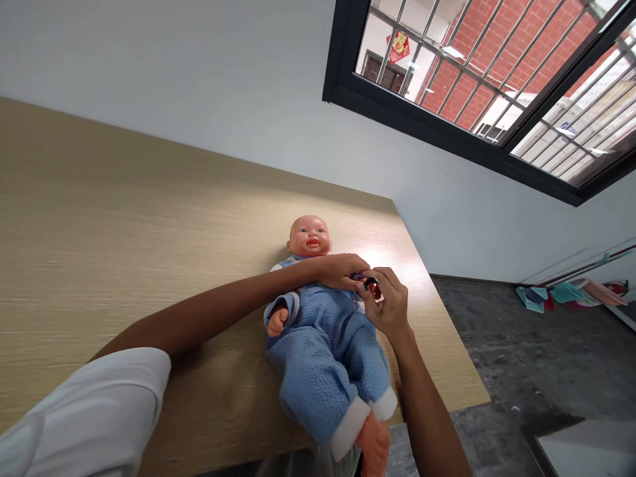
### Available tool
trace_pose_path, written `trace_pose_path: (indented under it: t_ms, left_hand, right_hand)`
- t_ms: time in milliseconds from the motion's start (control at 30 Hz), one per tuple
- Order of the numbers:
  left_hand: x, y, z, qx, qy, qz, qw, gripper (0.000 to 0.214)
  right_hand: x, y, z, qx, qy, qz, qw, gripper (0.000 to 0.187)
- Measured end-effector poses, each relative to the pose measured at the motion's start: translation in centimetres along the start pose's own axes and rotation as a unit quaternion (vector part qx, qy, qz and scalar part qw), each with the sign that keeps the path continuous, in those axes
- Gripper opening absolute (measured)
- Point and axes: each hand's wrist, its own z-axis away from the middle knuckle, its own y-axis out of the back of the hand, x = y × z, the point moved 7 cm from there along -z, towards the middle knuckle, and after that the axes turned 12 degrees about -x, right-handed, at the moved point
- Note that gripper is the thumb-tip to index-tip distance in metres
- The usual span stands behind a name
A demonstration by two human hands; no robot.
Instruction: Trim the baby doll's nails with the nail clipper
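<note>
A baby doll point(318, 341) in a blue fleece outfit with white cuffs lies on its back on the wooden table point(149, 225), its feet over the near edge. My left arm crosses the doll's chest, and my left hand point(344, 270) is closed at the doll's arm on the right side. Facing it, my right hand point(388, 299) is closed in a pinch. Between my fingertips shows a small dark, shiny band-like piece point(370, 283), beside a bit of the doll's reddish hand. My fingers hide most of that piece and of that doll arm.
The table meets a pale wall point(209, 79) at the back and ends at a right edge. A barred window point(447, 126) is above. Coloured cloth-like items point(571, 295) lie by the wall on the dark floor point(477, 324).
</note>
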Motion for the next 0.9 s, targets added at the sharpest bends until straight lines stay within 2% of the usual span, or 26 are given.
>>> trace_pose_path:
  t_ms: [167,567,900]
  left_hand:
    - [0.02,-0.01,-0.07,-0.001,0.0,0.007,1.0,0.055]
    - [0.12,0.08,0.02,0.003,-0.001,0.012,1.0,0.065]
    - [0.01,-0.02,-0.01,-0.007,0.008,0.004,1.0,0.061]
  right_hand:
    - [0.18,-0.1,0.12,-0.004,-0.002,0.0,1.0,0.016]
    - [-0.01,-0.05,0.03,0.002,0.01,-0.007,1.0,0.013]
    - [0.1,-0.12,0.14,-0.003,0.006,-0.006,1.0,0.015]
